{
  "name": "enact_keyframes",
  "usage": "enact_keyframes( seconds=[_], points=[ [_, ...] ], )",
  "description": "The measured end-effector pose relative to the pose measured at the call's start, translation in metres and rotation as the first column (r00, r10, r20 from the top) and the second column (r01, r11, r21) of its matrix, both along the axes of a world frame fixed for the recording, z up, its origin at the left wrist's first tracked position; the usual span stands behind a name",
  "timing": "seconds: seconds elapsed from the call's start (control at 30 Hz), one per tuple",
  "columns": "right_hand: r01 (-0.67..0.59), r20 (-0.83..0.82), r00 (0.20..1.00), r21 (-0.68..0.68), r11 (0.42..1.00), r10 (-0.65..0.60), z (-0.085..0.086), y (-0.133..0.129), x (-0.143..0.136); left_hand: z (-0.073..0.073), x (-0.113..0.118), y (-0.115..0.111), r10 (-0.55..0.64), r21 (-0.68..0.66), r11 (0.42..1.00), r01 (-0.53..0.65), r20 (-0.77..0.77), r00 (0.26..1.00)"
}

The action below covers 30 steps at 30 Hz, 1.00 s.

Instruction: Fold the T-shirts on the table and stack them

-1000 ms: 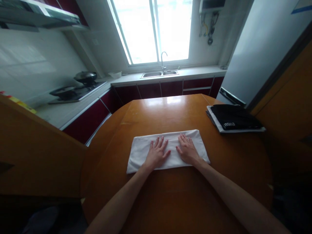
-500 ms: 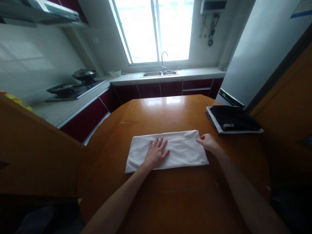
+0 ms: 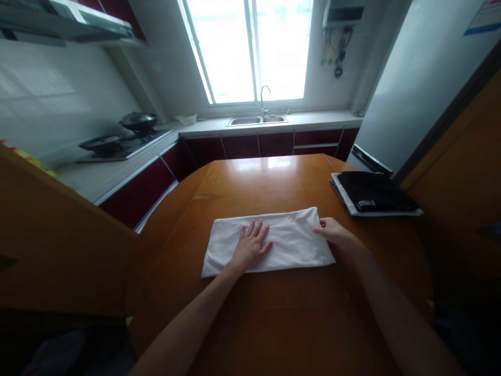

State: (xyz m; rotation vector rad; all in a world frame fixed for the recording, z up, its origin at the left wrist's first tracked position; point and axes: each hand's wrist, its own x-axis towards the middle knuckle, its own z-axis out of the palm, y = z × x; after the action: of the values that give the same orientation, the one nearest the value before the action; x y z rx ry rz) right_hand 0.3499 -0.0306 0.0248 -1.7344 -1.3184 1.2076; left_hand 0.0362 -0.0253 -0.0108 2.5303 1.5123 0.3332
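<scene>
A white folded cloth (image 3: 289,240) lies as a long rectangle on the wooden table (image 3: 266,188), with small wrinkles toward its right end. On its left half my left hand (image 3: 251,248) rests flat, palm down, fingers spread. My right hand (image 3: 332,230) pinches the cloth's right edge between thumb and fingers, near the upper right corner.
A stack of folded clothes with a black one on top (image 3: 376,192) sits at the table's right rear. Behind the table are a counter with a sink (image 3: 256,120) and, at the left, a stove (image 3: 133,143) holding pans. A fridge (image 3: 422,78) stands at the right.
My right hand has shifted slightly left and closed on the cloth's right edge, and the cloth there is a little more wrinkled. My left hand has stayed in place.
</scene>
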Motion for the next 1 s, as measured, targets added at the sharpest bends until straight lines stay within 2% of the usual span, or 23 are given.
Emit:
enact_keyframes(
  seconds=[0.1,0.17,0.23,0.3,0.37,0.4,0.53,0.63,0.73,0.8,0.9,1.0],
  points=[
    [-0.04,-0.147,0.988,0.082,0.996,0.052,0.011,-0.003,-0.005,0.003,0.002,0.0,-0.016,-0.001,1.0,0.016,0.114,0.993],
    [-0.035,-0.236,0.97,0.137,0.99,0.067,0.017,-0.004,-0.014,0.007,0.005,-0.002,-0.063,0.013,0.998,0.062,0.276,0.959],
    [-0.038,-0.298,0.95,0.187,0.982,0.094,0.019,-0.007,-0.03,0.011,0.01,-0.005,-0.113,-0.002,0.991,0.132,0.501,0.858],
    [-0.09,-0.321,0.931,0.257,0.962,0.172,0.017,-0.012,-0.052,0.014,0.016,-0.01,-0.107,-0.068,0.973,0.219,0.71,0.696],
    [-0.178,-0.314,0.905,0.332,0.926,0.287,0.011,-0.021,-0.076,0.014,0.02,-0.014,-0.047,-0.128,0.956,0.264,0.822,0.568],
    [-0.223,-0.305,0.889,0.363,0.905,0.341,0.007,-0.026,-0.088,0.014,0.022,-0.015,-0.019,-0.143,0.956,0.256,0.841,0.54],
    [-0.328,-0.291,0.839,0.402,0.855,0.46,-0.006,-0.041,-0.12,0.011,0.021,-0.011,0.053,-0.136,0.986,0.1,0.813,0.58],
    [-0.284,-0.34,0.834,0.413,0.865,0.435,-0.01,-0.041,-0.124,0.009,0.02,-0.006,0.082,-0.137,0.989,0.047,0.799,0.595],
    [-0.153,-0.36,0.875,0.429,0.89,0.324,-0.011,-0.036,-0.12,0.009,0.02,-0.003,0.102,-0.153,0.988,0.034,0.793,0.6],
    [-0.046,-0.274,0.943,0.451,0.891,0.188,-0.012,-0.033,-0.115,0.01,0.021,-0.004,0.103,-0.155,0.987,0.033,0.786,0.609],
    [0.038,-0.115,0.993,0.532,0.846,0.028,-0.014,-0.031,-0.109,0.012,0.021,-0.006,0.122,-0.208,0.975,0.082,0.804,0.582],
    [0.023,-0.039,0.999,0.614,0.789,0.001,-0.016,-0.031,-0.106,0.014,0.018,-0.007,0.24,-0.368,0.918,0.148,0.813,0.531]
  ],
)
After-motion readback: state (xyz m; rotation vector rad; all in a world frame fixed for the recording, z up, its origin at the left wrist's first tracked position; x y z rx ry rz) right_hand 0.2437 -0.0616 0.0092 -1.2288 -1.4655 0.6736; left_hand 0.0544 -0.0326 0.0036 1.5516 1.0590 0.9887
